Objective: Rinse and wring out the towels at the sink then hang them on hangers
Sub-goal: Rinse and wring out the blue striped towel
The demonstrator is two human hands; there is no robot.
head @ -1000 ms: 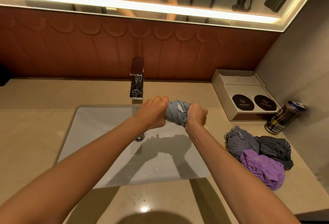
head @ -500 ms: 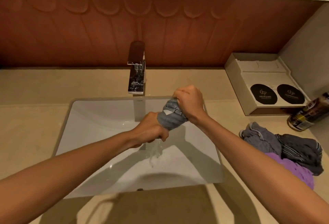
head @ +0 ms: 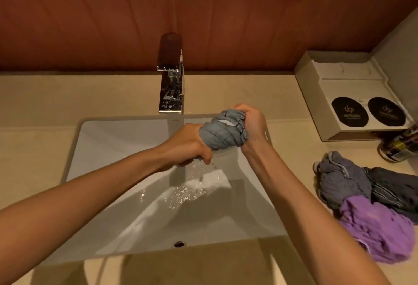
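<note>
A twisted blue-grey towel (head: 222, 132) is held over the white sink (head: 117, 146), just in front of the chrome faucet (head: 171, 85). My left hand (head: 188, 143) grips its lower end and my right hand (head: 252, 121) grips its upper end. Water streams from the towel into the basin below my left hand. On the counter to the right lie three more crumpled towels: a grey one (head: 341, 178), a dark striped one (head: 393, 188) and a purple one (head: 377, 226).
A beige tray (head: 334, 74) with two black round packets stands at the back right against the wall. A dark can (head: 400, 146) lies beside it. Beige counter (head: 34, 149) surrounds the sink; a red-brown panelled wall rises behind.
The view has tilted down, losing the mirror. My right hand has twisted over the towel while the left moved lower, and water now pours out of the towel.
</note>
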